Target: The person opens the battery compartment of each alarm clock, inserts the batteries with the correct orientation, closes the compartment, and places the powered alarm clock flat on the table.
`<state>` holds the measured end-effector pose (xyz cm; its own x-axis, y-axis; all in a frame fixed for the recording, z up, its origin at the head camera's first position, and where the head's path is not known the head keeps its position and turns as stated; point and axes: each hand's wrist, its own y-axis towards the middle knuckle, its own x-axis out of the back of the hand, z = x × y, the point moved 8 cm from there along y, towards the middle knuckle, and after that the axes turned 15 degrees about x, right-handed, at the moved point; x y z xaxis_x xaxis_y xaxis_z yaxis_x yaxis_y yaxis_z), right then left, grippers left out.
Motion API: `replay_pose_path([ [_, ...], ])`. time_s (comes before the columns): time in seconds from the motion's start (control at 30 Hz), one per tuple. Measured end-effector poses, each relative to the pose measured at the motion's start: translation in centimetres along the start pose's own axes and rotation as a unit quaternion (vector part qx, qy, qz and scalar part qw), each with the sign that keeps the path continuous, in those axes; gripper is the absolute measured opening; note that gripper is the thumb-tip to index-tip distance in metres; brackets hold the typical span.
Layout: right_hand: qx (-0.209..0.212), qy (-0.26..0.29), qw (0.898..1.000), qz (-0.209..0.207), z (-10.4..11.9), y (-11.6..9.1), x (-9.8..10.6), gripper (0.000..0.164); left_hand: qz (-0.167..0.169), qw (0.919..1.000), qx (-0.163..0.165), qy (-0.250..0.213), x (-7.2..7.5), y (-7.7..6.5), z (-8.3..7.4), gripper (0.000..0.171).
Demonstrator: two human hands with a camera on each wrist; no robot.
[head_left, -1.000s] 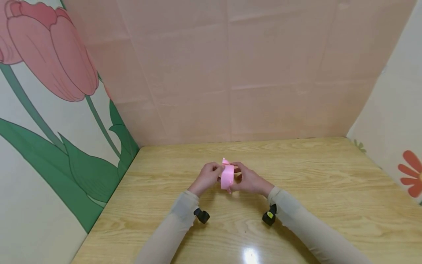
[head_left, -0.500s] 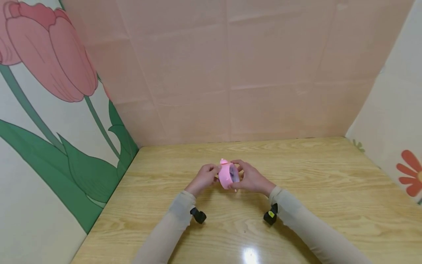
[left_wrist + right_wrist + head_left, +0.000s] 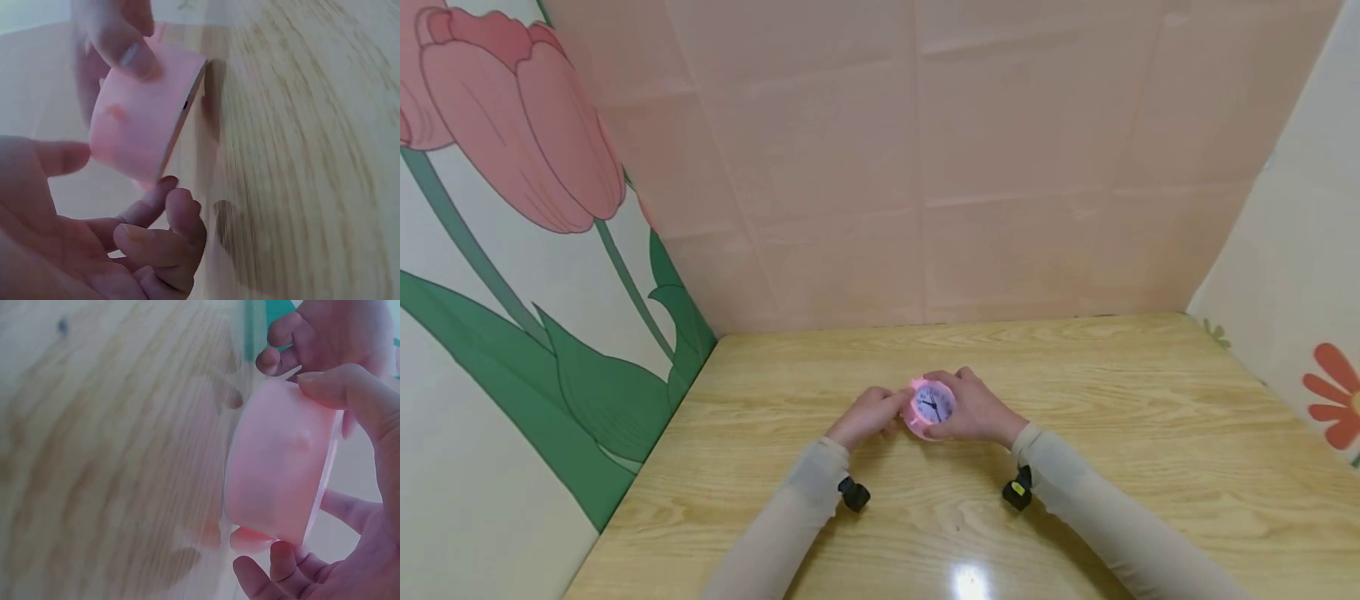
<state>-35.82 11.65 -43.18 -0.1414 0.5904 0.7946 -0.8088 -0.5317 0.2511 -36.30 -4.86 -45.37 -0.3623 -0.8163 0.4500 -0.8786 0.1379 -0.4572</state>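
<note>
A small round pink alarm clock [image 3: 931, 402] is held over the table, its white dial turned up toward the head camera. My right hand [image 3: 973, 411] grips it from the right, with the thumb [image 3: 325, 386] on the pink side wall and other fingers curled at the opposite side. From the left, my left hand [image 3: 867, 415] pinches the clock's edge between thumb and forefinger. In the left wrist view, the clock's rim [image 3: 134, 119] tilts just above the wood. The clock's back is mostly hidden.
The wooden table [image 3: 1112, 400] reaches back to a pink-covered wall [image 3: 1000, 167]. A tulip-printed panel [image 3: 512, 167] borders the left side, and a pale flower-printed panel [image 3: 1300, 250] the right. Black wrist cameras [image 3: 854, 495] hang at both cuffs.
The clock has turned from edge-on, with its pink side facing the head camera, to dial upward. It sits slightly lower and farther right in the view, both hands still on it.
</note>
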Motion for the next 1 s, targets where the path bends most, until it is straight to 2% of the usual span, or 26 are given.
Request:
replay_pose_path([
  [0.17, 0.009, -0.013, 1.000, 0.009, 0.26, 0.01, -0.04, 0.091, -0.018, 0.9988, 0.010, 0.044, -0.37, -0.10, -0.08, 0.044],
  [0.43, 0.014, -0.023, 0.999, 0.033, 0.36, 0.02, -0.58, 0.089, -0.036, 0.9983, -0.024, 0.038, -0.89, 0.40, -0.77, 0.024],
  [0.67, 0.003, -0.016, 0.999, 0.032, 0.10, -0.12, -0.62, 0.094, -0.045, 0.9976, -0.024, 0.046, -0.87, 0.26, -0.76, 0.025],
  [0.83, 0.001, -0.024, 0.999, 0.026, -0.14, -0.03, -0.43, 0.100, -0.049, 0.9976, -0.012, 0.048, -0.73, 0.18, -0.87, 0.024],
  [1.0, -0.001, -0.026, 0.999, 0.031, -0.56, -0.38, -0.25, 0.110, -0.056, 0.9970, -0.023, 0.049, -0.43, -0.02, -0.76, 0.029],
])
